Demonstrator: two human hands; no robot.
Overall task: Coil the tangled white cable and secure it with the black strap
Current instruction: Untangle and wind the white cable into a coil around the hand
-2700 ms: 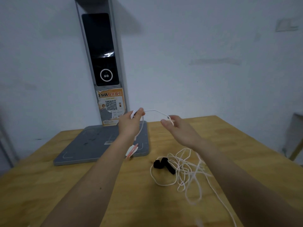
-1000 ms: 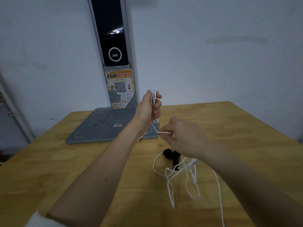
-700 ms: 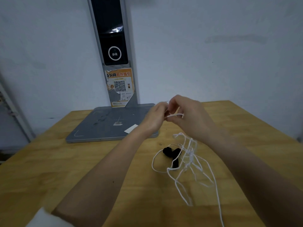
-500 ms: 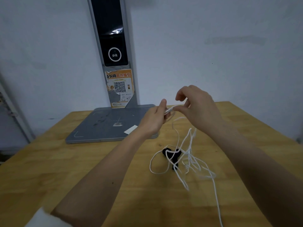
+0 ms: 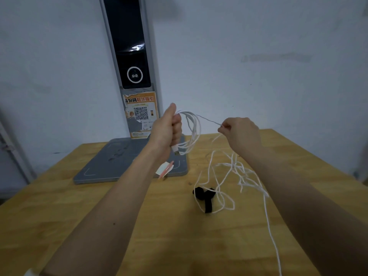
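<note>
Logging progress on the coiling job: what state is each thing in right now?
white cable: partly looped, the rest tangled on the table
black strap: loose on table, unused
left hand: fist shut on the loops
right hand: pinching a cable strand

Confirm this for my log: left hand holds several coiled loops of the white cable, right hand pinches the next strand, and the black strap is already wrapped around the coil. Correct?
Not quite. The head view shows the black strap lying loose on the wooden table, under slack cable. The rest stands: the left hand holds loops of the white cable, and the right hand pinches the next strand.
</note>
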